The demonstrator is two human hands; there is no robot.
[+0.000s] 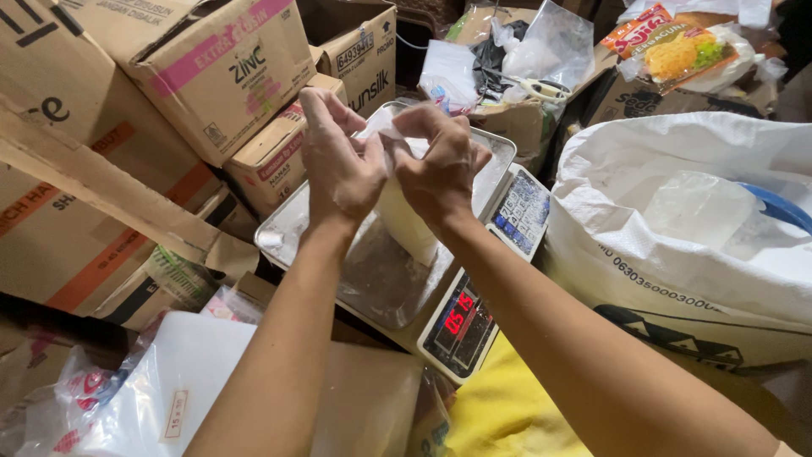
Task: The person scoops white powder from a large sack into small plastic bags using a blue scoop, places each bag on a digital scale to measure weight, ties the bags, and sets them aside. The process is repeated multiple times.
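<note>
Cardboard boxes (211,68) crowd behind scale pan (372,271). I see left hand (338,169) and right hand (440,169), fingers curled, pinching top of white filled bag (404,222) standing mid-pan.

Small clear plastic bag of white powder (404,216): pinched at its top between both hands, base on the scale pan.
Red-digit display screen on the grey scale (459,320): just below the grip, facing up.
Blue-and-white keypad panel (522,209): just right of the grip.
Brown cardboard boxes with pink bands (222,68): stacked left of and above the grip.
Large white woven sack with black print (677,245): right of the grip, mouth open.
Orange-and-yellow snack packet (677,42): well apart, upper right.
</note>
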